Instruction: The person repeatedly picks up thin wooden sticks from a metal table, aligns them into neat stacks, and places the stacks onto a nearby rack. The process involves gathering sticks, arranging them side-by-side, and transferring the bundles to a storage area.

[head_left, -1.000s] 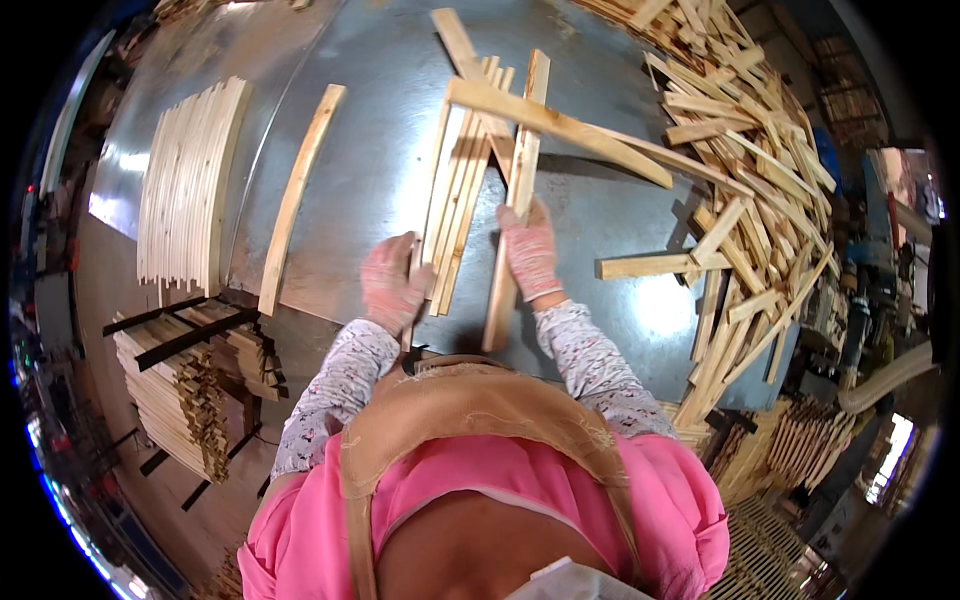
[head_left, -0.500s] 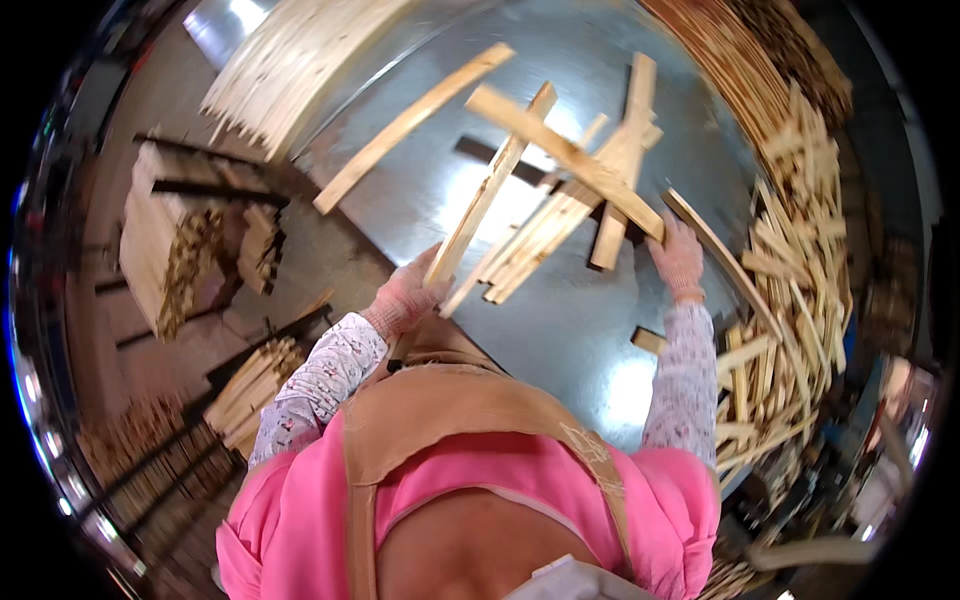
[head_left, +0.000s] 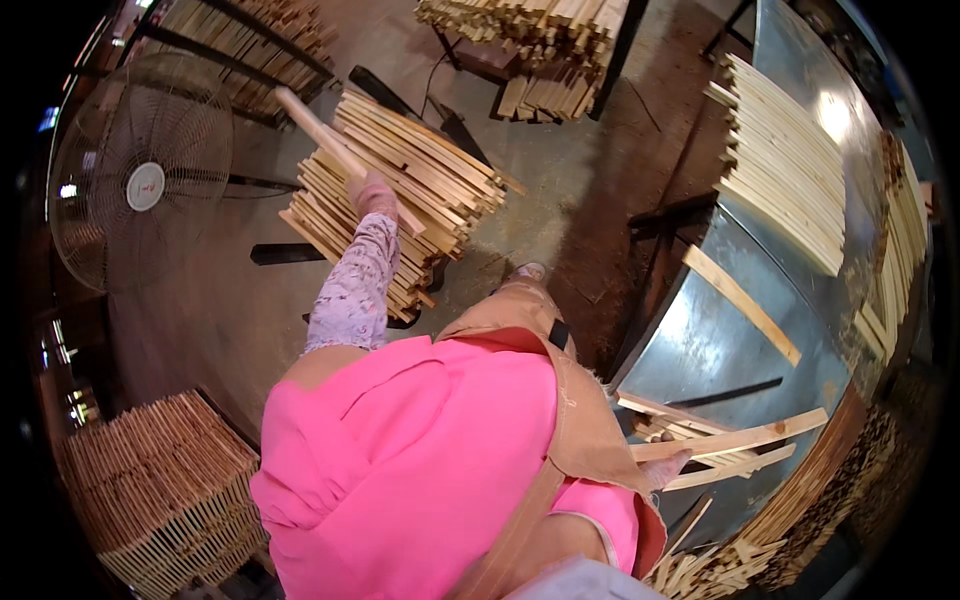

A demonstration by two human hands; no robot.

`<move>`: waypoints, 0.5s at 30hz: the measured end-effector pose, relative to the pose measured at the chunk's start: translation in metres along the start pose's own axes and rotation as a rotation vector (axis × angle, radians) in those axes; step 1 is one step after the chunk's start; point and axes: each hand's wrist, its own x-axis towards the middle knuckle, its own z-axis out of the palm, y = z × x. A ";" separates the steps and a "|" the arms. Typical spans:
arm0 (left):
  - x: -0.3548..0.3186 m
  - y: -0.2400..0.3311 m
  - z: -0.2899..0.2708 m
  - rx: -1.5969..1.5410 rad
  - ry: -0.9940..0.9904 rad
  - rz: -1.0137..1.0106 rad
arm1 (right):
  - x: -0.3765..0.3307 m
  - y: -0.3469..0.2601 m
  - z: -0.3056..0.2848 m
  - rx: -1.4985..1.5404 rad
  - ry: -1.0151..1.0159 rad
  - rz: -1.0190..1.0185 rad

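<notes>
Head view: at far left a round fan (head_left: 145,187) stands on the floor (head_left: 190,340), with a tall stack (head_left: 160,470) of thin slats near the lower left edge. The left hand (head_left: 372,195) is stretched out, its grip clenched around a pale board (head_left: 318,127). The board slants down to the right over a pile (head_left: 440,180) of strips; whether it touches them I cannot tell. A dark beam (head_left: 288,254) juts out left of the pile.

Another pile (head_left: 560,25) stands at the top middle. A shoe (head_left: 530,270) shows on the floor, just ahead of the apron (head_left: 600,410).

To the right runs a metal surface (head_left: 682,340), carrying a neat row (head_left: 785,165) of pale strips at its far end and a lone plank (head_left: 742,305) nearer. The right hand (head_left: 665,468) is at the near end of a long lath (head_left: 745,437), which lies across several shorter pieces. The apron hides part of this hand, so I cannot tell whether its grip is closed on the lath or only resting there. Loose offcuts (head_left: 720,570) crowd the lower right.
</notes>
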 end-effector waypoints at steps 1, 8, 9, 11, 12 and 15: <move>0.033 -0.032 -0.003 -0.014 0.082 -0.185 | 0.000 -0.015 0.011 0.009 -0.030 0.009; 0.017 -0.104 0.030 0.220 -0.173 -0.195 | 0.002 -0.044 0.033 -0.083 -0.096 -0.135; 0.001 -0.093 0.053 0.305 -0.035 -0.219 | 0.009 -0.037 0.022 -0.126 -0.146 -0.186; 0.019 -0.108 0.070 0.128 0.009 -0.310 | -0.019 -0.062 0.050 -0.092 -0.100 -0.030; 0.018 -0.099 0.085 0.016 0.006 -0.361 | -0.043 -0.066 0.062 -0.110 -0.038 -0.092; 0.037 -0.101 0.103 -0.136 0.072 0.198 | -0.048 -0.048 0.058 -0.282 -0.101 -0.206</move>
